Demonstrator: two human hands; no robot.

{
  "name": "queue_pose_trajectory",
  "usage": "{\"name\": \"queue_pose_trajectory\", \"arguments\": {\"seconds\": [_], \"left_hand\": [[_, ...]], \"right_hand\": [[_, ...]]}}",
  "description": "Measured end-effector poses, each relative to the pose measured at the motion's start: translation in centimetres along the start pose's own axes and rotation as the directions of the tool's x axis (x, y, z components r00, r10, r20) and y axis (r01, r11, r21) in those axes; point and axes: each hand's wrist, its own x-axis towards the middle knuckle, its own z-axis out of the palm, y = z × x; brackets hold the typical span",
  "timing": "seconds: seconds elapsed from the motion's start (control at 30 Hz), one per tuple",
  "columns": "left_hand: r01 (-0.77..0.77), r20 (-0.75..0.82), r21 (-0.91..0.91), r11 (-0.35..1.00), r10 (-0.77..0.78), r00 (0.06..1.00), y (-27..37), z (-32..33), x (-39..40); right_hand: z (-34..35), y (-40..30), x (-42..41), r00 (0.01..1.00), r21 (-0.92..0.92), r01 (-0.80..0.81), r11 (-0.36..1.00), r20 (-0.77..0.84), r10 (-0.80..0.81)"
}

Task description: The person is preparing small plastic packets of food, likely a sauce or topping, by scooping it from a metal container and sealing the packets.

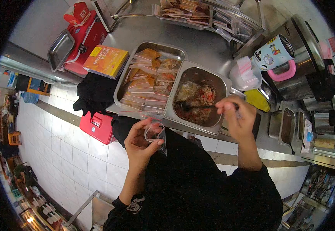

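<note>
My left hand (pixel 144 138) pinches a small clear zip bag (pixel 157 133), its mouth spread into a rounded opening. The bag looks empty. In my right hand (pixel 236 115) is the handle of a dark spoon (pixel 199 106), whose head dips into chopped, sauce-coated food (pixel 203 93) with red bits. That food lies in a deep steel pan (pixel 227 86) in front of me. Against the pan's left side stands a shallower steel tray (pixel 147 44) with several filled zip bags (pixel 144 83), some with orange contents and some with reddish-brown contents.
A plastic tub (pixel 244 79) with unused bags stands right of the pan, beside a sticker-covered mug (pixel 274 53) and a large steel cooker (pixel 297 66). Left are a yellow-orange box (pixel 106 60) and black cloth (pixel 95 89). More packets (pixel 184 11) fill a tray at the back.
</note>
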Motion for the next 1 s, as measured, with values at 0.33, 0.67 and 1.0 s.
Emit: {"name": "queue_pose_trajectory", "arguments": {"seconds": [0.33, 0.67, 1.0], "left_hand": [[0.024, -0.002, 0.027, 0.999, -0.024, 1.000, 0.2, 0.7, 0.1], [0.027, -0.002, -0.077, 0.997, -0.027, 1.000, 1.1, 2.8, -0.5], [0.141, 0.099, -0.256, 0.956, -0.120, 0.988, 3.1, 4.1, -1.1]], "right_hand": [[0.4, 1.2, 0.1, 0.967, -0.089, 0.235, 0.968, 0.124, -0.223], [0.4, 2.4, 0.9, 0.950, -0.257, 0.312, 0.915, 0.062, -0.307], [1.3, 0.9, -0.3, 0.981, 0.177, 0.040, 0.983, 0.181, -0.072]]}}
